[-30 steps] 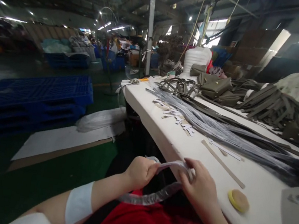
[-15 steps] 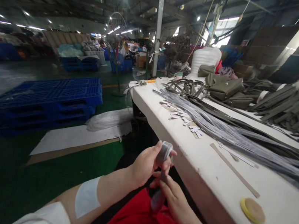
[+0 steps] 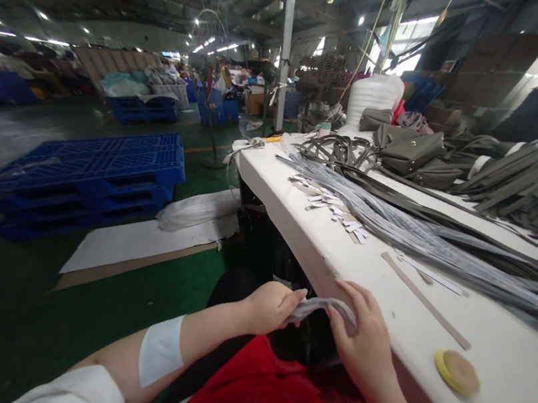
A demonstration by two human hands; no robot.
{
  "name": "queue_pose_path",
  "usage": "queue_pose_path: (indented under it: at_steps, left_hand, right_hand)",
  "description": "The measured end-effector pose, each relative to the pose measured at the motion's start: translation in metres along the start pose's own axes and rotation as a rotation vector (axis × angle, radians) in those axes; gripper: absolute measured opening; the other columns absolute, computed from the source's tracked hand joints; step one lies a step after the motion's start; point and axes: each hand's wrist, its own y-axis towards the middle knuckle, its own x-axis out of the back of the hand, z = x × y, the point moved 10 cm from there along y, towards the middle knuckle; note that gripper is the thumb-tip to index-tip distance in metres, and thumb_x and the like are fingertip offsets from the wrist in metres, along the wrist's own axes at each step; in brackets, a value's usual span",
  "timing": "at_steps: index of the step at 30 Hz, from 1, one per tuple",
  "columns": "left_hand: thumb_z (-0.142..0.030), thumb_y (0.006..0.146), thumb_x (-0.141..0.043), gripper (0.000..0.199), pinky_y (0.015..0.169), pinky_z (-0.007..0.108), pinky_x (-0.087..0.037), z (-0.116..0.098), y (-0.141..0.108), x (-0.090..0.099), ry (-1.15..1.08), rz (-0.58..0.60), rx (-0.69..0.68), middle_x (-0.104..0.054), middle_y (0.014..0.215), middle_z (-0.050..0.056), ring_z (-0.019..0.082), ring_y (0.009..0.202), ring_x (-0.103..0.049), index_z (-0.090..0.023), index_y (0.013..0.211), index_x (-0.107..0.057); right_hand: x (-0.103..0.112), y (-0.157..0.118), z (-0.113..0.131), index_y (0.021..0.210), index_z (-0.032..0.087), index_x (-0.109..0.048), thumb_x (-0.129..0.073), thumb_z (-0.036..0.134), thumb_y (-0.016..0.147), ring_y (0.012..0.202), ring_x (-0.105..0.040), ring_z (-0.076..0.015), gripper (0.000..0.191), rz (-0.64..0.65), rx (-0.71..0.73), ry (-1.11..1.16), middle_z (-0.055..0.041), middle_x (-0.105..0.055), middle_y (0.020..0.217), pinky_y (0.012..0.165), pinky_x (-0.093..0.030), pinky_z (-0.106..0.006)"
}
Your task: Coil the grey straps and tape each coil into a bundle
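Between my hands runs a grey strap in clear plastic wrap (image 3: 318, 304), bent in a low arch over my lap. My left hand (image 3: 269, 306) is closed around one end, thumb on top. My right hand (image 3: 364, 334) pinches the other end between thumb and fingers, beside the table's front edge. Long plastic-wrapped straps (image 3: 396, 227) lie across the white table (image 3: 364, 270). Closer to me are a narrow brown strip (image 3: 426, 300) and a round tape roll with a yellow rim (image 3: 456, 373).
Olive-green bags (image 3: 408, 151) and a heap of dark straps (image 3: 529, 183) sit farther back on the table. White paper scraps (image 3: 331, 207) lie near its edge. Blue pallets (image 3: 85, 174) and a cardboard sheet (image 3: 140, 250) are on the green floor at left.
The strap was coiled round my left fingers and is now stretched between both hands. My right hand has moved up and right, away from the left.
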Motion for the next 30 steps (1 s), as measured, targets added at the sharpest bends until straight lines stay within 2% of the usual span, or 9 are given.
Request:
queue_pose_path:
  at_steps: [4,7,11,14,16,18,22,27,30]
  left_hand:
    - [-0.073,0.087,-0.026,0.073,0.041,0.024,-0.031,0.009,-0.005,-0.024,-0.449,0.185,0.188,-0.034,0.031,-0.007,0.008,0.028,-0.031,-0.014,0.061,-0.06]
    - [-0.069,0.089,-0.029,0.072,0.046,0.024,-0.036,0.006,-0.005,-0.024,-0.746,0.183,0.235,-0.03,0.029,-0.008,0.007,0.027,-0.03,-0.012,0.06,-0.061]
    - [-0.064,0.093,-0.026,0.07,0.06,0.029,-0.046,-0.002,0.005,-0.001,-1.007,0.057,0.158,-0.034,0.038,-0.008,0.007,0.034,-0.035,-0.009,0.077,-0.066]
    - [-0.061,0.094,-0.03,0.061,0.079,0.036,-0.048,-0.008,0.009,0.038,-0.865,-0.209,-0.08,-0.054,0.062,0.0,0.014,0.059,-0.056,-0.01,0.099,-0.063]
    - [-0.059,0.094,-0.032,0.056,0.09,0.039,-0.044,-0.018,0.003,0.055,-0.49,-0.357,-0.246,-0.062,0.086,0.009,0.02,0.084,-0.06,-0.012,0.104,-0.06]
    - [-0.062,0.092,-0.032,0.058,0.095,0.043,-0.04,-0.029,-0.003,0.05,-0.014,-0.381,-0.359,-0.062,0.101,0.015,0.026,0.098,-0.057,-0.012,0.103,-0.059]
    - [-0.065,0.09,-0.031,0.058,0.076,0.036,-0.044,-0.025,-0.003,0.016,0.536,-0.216,-0.373,-0.062,0.08,0.012,0.025,0.078,-0.058,-0.015,0.083,-0.06]
    - [-0.062,0.094,-0.025,0.065,0.052,0.024,-0.034,0.004,0.009,0.009,0.365,-0.025,-0.097,-0.054,0.052,0.002,0.013,0.049,-0.052,-0.018,0.059,-0.057]
    - [-0.066,0.092,-0.021,0.071,0.046,0.023,-0.034,0.03,0.009,0.002,0.093,0.137,0.127,-0.046,0.039,-0.002,0.011,0.036,-0.046,-0.017,0.061,-0.061]
  right_hand:
    - [-0.042,-0.014,0.017,0.13,0.022,-0.051,-0.049,0.011,0.074,0.119,-0.05,-0.0266,0.056,0.203,0.123,0.015,-0.0094,-0.058,0.126,0.105,-0.037,-0.047]
    - [-0.076,-0.025,0.006,0.124,0.02,-0.053,-0.045,0.015,0.082,0.106,-0.058,-0.0241,0.042,0.33,0.015,0.159,-0.0097,-0.063,0.116,0.093,-0.046,-0.04]
    - [-0.116,-0.045,-0.008,0.106,0.017,-0.061,-0.041,0.031,0.094,0.075,-0.061,-0.0189,0.028,0.478,-0.192,0.41,-0.0047,-0.064,0.081,0.07,-0.048,-0.03]
    - [-0.127,-0.06,0.001,0.109,0.015,-0.062,-0.044,0.042,0.095,0.064,-0.055,-0.0149,0.035,0.572,-0.282,0.599,-0.0008,-0.06,0.072,0.062,-0.044,-0.027]
    - [-0.121,-0.062,0.009,0.107,0.015,-0.063,-0.047,0.048,0.094,0.061,-0.052,-0.013,0.039,0.597,-0.31,0.709,0.0002,-0.058,0.07,0.059,-0.042,-0.025]
    - [-0.105,-0.056,0.009,0.102,0.014,-0.064,-0.049,0.053,0.092,0.058,-0.049,-0.0112,0.043,0.565,-0.338,0.774,0.0008,-0.057,0.068,0.056,-0.039,-0.023]
    - [-0.068,-0.033,-0.008,0.085,0.015,-0.063,-0.049,0.054,0.091,0.054,-0.049,-0.0111,0.042,0.471,-0.318,0.692,-0.0001,-0.059,0.064,0.052,-0.039,-0.022]
    - [-0.039,-0.009,-0.021,0.091,0.02,-0.069,-0.042,0.046,0.095,0.087,-0.064,-0.0228,0.038,0.373,-0.148,0.134,-0.0069,-0.071,0.09,0.081,-0.048,-0.034]
    - [-0.03,-0.007,-0.012,0.104,0.022,-0.07,-0.034,0.041,0.098,0.096,-0.065,-0.0235,0.041,0.4,-0.085,0.071,-0.0066,-0.072,0.102,0.087,-0.049,-0.037]
